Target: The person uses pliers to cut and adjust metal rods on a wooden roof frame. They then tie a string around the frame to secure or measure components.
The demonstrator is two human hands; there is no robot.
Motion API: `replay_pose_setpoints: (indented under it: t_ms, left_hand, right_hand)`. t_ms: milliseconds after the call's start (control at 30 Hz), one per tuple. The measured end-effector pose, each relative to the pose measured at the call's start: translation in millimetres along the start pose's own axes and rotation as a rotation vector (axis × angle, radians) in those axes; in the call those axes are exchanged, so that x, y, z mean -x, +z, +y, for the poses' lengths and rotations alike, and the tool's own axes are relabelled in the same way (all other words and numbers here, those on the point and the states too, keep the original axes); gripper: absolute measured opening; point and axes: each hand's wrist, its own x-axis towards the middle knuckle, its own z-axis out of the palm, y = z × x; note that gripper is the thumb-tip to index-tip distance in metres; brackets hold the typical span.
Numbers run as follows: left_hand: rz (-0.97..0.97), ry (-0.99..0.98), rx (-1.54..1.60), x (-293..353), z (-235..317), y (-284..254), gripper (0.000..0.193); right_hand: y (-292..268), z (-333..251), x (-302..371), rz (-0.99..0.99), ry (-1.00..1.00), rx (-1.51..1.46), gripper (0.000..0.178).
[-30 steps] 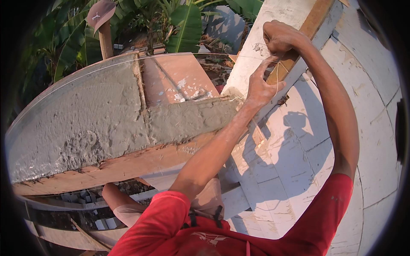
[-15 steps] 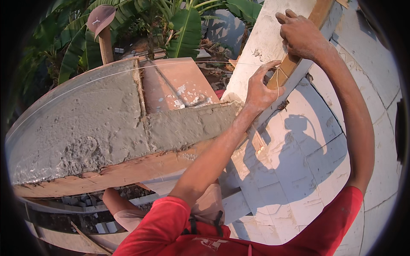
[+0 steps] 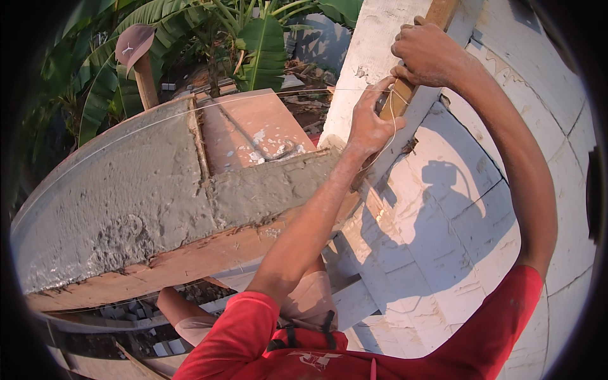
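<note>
A wooden batten [image 3: 442, 14] stands slanted against the white block wall, with pale string [image 3: 394, 109] wound round its lower part. My left hand [image 3: 370, 126] grips the batten from the left, fingers and thumb at the windings. Just above it, my right hand [image 3: 429, 56] is closed over the batten with its fingers curled in; whether it also pinches the string is hidden. From the windings the string runs left over the wet grey concrete [image 3: 145, 158], which fills a wooden form [image 3: 190, 256].
A bent metal rod [image 3: 244, 130] lies on a splattered board [image 3: 275, 114] beside the concrete. A cap [image 3: 135, 45] hangs on a post [image 3: 146, 82] at the far left, before banana plants. White block wall [image 3: 443, 272] spreads on the right. Rubble shows below the form.
My right hand has come down the batten, nearer my left hand, and its fingers have curled in. The view has shifted slightly.
</note>
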Motion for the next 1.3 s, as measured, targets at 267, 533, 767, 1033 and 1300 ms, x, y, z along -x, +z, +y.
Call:
replay_pose_setpoints:
  t_ms: [267,533,767,1033,1300]
  left_hand:
    - [-0.102,-0.078,0.015,-5,0,-3,0.090]
    - [-0.097,-0.088,0.089,-8,-5,-5,0.086]
    - [-0.149,-0.082,0.073,-7,-5,-9,0.088]
    - [-0.137,-0.056,0.135,-5,-6,-6,0.085]
    - [-0.119,-0.073,0.118,-3,-3,-3,0.082]
  right_hand:
    - [23,5,25,0.583,0.158,-0.216,0.030]
    - [93,-39,66,0.807,0.548,-0.519,0.018]
    - [74,-52,100,0.543,0.481,-0.829,0.017]
    - [38,-44,93,0.324,0.286,-1.078,0.038]
    - [54,-43,84,0.360,0.370,-1.137,0.037]
